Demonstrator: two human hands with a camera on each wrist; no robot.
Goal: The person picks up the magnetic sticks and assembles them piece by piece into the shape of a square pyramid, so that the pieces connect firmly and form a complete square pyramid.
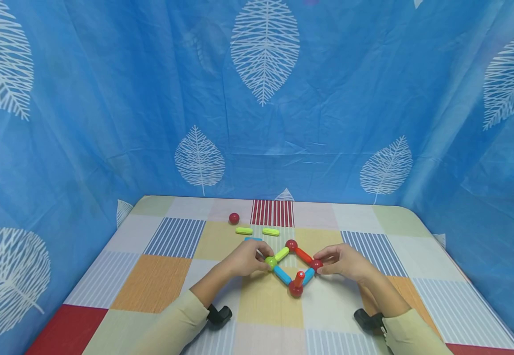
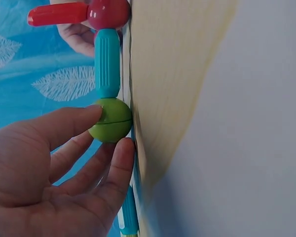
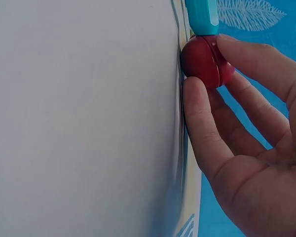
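a blue curtain (image 1: 257, 148) printed with white leaves hangs behind and beside the counter (image 1: 154, 283), which is covered in patchwork cloth. lying on the counter is a diamond-shaped frame (image 1: 282, 275) made of rods and balls. both hands hold it at opposite corners: the left hand (image 1: 247, 257) pinches the green ball (image 1: 271, 262), the right hand (image 1: 344, 261) pinches the right corner's red ball (image 1: 316, 265). an upright red rod (image 1: 299, 279) rises from the near ball (image 1: 295, 289). beyond the frame lie two loose yellow-green rods (image 1: 271, 231), with a loose blue rod (image 1: 253, 239) partly hidden behind the left hand. a loose red ball (image 1: 234, 218) sits farther back, near those rods.
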